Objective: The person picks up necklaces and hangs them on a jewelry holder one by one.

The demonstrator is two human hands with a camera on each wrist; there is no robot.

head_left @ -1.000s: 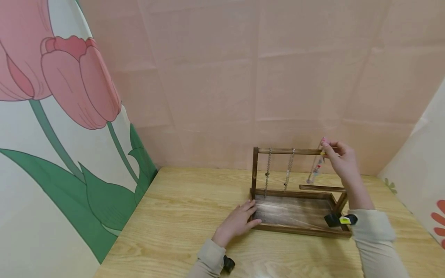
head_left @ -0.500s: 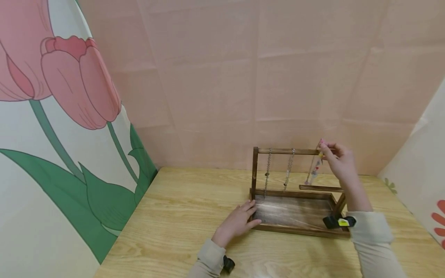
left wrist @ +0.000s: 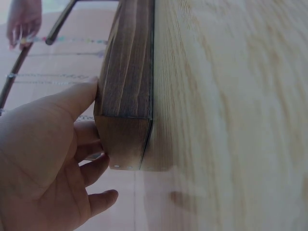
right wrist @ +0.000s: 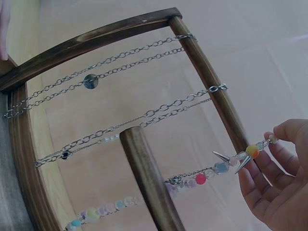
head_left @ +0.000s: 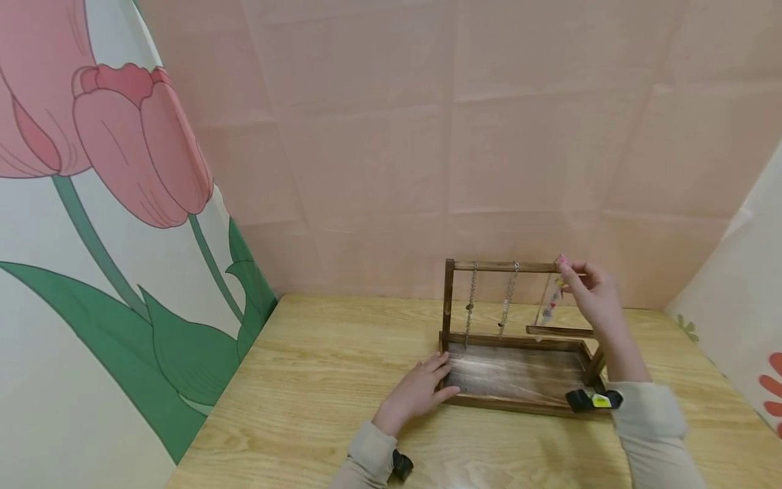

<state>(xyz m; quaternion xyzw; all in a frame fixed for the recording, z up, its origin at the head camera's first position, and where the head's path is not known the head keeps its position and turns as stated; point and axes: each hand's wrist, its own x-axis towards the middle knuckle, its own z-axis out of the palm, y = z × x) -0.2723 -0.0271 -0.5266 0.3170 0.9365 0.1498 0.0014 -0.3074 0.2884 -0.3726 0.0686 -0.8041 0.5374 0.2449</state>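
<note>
A wooden jewelry stand with a tray (head_left: 519, 405) base stands on the table. My right hand (head_left: 595, 292) pinches one end of a colorful beaded necklace (right wrist: 200, 179) between thumb and fingers. It holds that end at the right part of the upper bar (head_left: 501, 267), and the beads hang down behind the lower bar (right wrist: 147, 173). Two silver chain necklaces (head_left: 470, 305) hang from the upper bar further left. My left hand (head_left: 415, 389) rests against the tray's left end, its thumb at the near corner and its fingers along the end wall (left wrist: 122, 139).
A light wood-grain table (head_left: 318, 387) lies under the stand. Behind it hangs a pink backdrop (head_left: 366, 170). A tulip-printed panel (head_left: 146, 149) borders the left side, and a pale flowered panel (head_left: 739, 326) borders the right.
My right hand has come down and slightly left, bringing the beaded necklace's held end from above the upper bar to its level. My left hand stays still.
</note>
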